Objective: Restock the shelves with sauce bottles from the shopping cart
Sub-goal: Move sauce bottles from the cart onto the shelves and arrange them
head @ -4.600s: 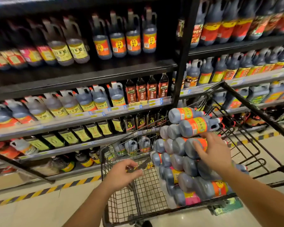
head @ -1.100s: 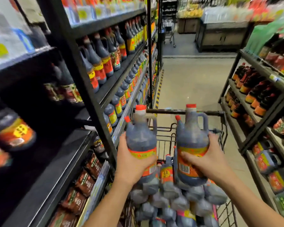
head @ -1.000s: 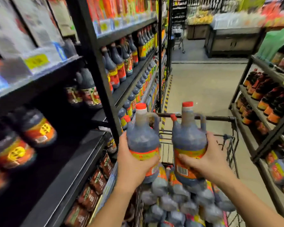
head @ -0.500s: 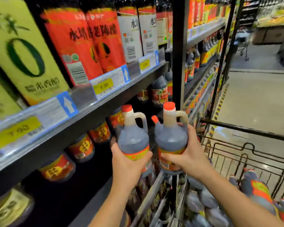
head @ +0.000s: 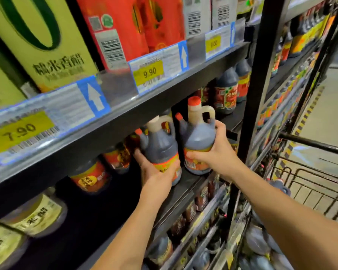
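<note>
Advanced since earlier frame: both bottles now under shelf edge, frame centre. Left hand (head: 156, 170) clamped around left bottle (head: 160, 147); right hand (head: 215, 152) clamped around right bottle (head: 198, 137). Dark contents, red caps, orange labels.

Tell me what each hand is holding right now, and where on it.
Left hand grips one sauce jug around its lower body, at the label. Right hand grips a second jug at its lower body, fingers reaching toward the handle side.

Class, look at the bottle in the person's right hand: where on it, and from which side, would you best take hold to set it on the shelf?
Grip the right-hand bottle round its wide lower body, from the aisle side, as the right hand does. It stands upright, and its narrow neck handle faces right.
</note>
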{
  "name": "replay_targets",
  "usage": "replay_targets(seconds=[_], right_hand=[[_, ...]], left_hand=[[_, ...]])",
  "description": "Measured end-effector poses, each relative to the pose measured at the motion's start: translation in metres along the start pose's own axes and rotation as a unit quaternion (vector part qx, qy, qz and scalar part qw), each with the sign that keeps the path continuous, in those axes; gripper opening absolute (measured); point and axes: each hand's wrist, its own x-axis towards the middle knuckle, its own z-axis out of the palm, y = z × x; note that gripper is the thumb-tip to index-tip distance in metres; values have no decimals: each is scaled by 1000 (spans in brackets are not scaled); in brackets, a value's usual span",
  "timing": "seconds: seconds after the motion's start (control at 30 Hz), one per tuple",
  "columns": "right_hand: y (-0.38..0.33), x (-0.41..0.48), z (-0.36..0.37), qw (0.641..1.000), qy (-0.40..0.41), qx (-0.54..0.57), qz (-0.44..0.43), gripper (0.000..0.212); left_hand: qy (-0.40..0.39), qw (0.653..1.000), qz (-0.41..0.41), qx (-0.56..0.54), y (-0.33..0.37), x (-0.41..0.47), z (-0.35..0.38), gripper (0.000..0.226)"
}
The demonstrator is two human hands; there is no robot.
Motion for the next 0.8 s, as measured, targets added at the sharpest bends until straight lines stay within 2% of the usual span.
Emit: replay_targets(seconds=[0.23,0.37,0.5,0.8], right_hand=[[14,34,-7,998,-43,-43,1,84],[19,46,-11,996,-42,-75,2,96],[25,55,-13,996,-52,-79,-5,102],[38,79,-3,999,-52,-12,1,87]], left_hand=[[25,999,3,39,-5,10,14,116],[64,995,32,70,-6,10,22,107],[79,994,17,78,-5,18,28,117],[89,988,51,112,-7,33,32,116]])
